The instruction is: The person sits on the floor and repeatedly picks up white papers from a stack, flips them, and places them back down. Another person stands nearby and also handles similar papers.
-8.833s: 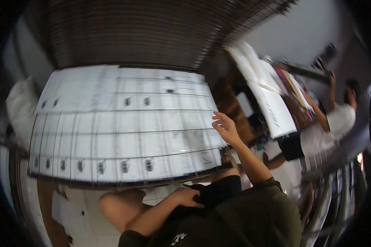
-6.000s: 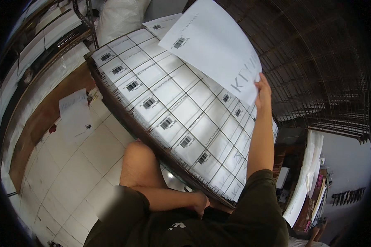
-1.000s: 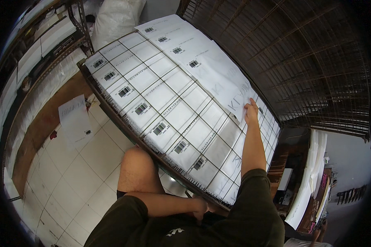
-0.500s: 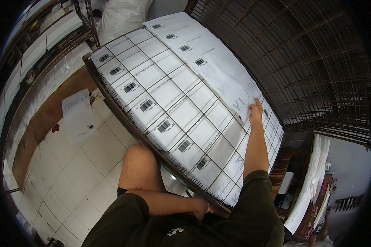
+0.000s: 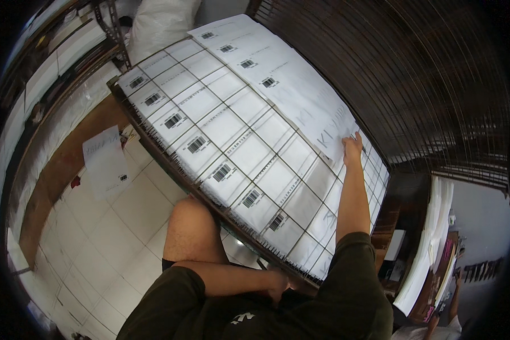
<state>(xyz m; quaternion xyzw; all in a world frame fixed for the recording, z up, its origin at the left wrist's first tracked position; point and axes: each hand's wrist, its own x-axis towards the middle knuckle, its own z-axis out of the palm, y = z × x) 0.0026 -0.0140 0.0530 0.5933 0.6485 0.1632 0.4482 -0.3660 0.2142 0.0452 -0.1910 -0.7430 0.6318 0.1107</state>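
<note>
A large wire drying rack (image 5: 212,85) slants across in front of me, its grid lying over white sheets printed with barcodes. On top of the grid, along the far side, rests a long row of overlapping white printed sheets (image 5: 292,85). My right hand (image 5: 353,146) reaches over the rack to the right end of that row, its fingers bent and pinched at the sheet's corner. Low in front of me, by the rack's near edge, is my left hand (image 5: 277,285); its fingers are hidden.
Raised wire racks (image 5: 436,68) stand behind the sheets. One loose printed sheet (image 5: 105,161) lies on the tiled floor at left, beside a shelf (image 5: 45,85) of stacked material. A white sack (image 5: 161,28) stands at the back; another person's arm (image 5: 454,300) shows at far right.
My right hand's fingers have curled more at the sheet's corner, and the sheet's end beside it has shifted slightly. The view has turned a little; my left hand stays put.
</note>
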